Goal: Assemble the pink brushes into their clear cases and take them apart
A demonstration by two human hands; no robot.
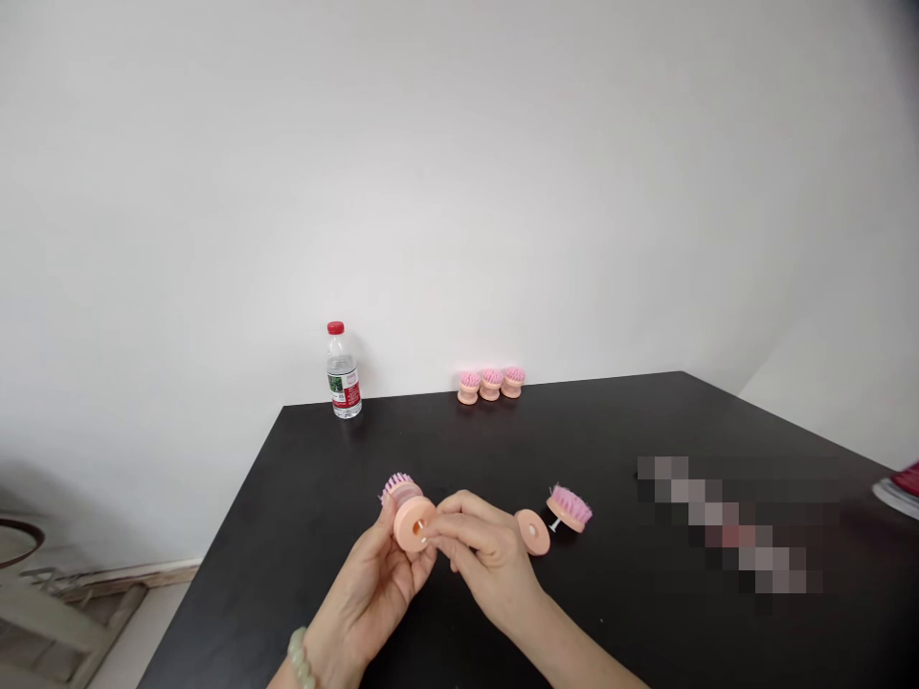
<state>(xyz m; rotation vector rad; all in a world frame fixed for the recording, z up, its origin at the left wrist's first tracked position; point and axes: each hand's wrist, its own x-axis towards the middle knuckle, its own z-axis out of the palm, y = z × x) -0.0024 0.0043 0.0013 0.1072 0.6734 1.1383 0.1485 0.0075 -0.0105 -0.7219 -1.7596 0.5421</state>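
We see a clear plastic water bottle (343, 371) with a red cap and a red label standing near the far edge of the black tabletop (445, 431). To its right, three assembled peach-coloured brushes with pink bristles (490, 385) sit in a tight row by that same edge, bristles up. A plain white wall (359, 191) rises behind them. Down to our left, beyond the table, we make out a pale wooden frame (64, 612) and a skirting board (129, 579) on the floor. A red-and-white object (906, 481) is cut off at the right edge, and a pixelated patch (725, 522) hides part of the tabletop.
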